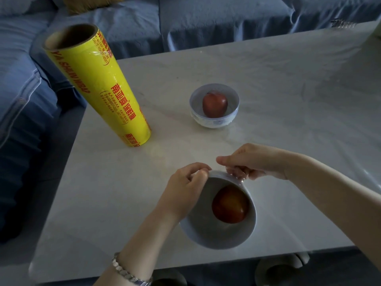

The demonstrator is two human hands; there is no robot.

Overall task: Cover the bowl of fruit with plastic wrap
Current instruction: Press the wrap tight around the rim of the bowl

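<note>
The bowl [198, 223] sits close to the table's [288, 79] near edge, about midway along it, with a red apple [229, 205] inside. Both hands meet at its far rim. The left hand [185, 182] comes in from the near left, its fingers curled and its fingertips pinching the rim. The right hand [253, 164] reaches in from the right, fingers curled down over the rim and nipped on a crumple of clear film [240, 177] that glints there. How far the film spans the bowl cannot be told.

Toward the table's middle stands a far bowl [214, 120] holding its own apple [215, 104]. A yellow roll [99, 85] stands on end near the left edge, well apart from both bowls. A metal bracelet [127, 273] circles the left wrist, and a blue sofa [123, 27] runs along the far and left sides.
</note>
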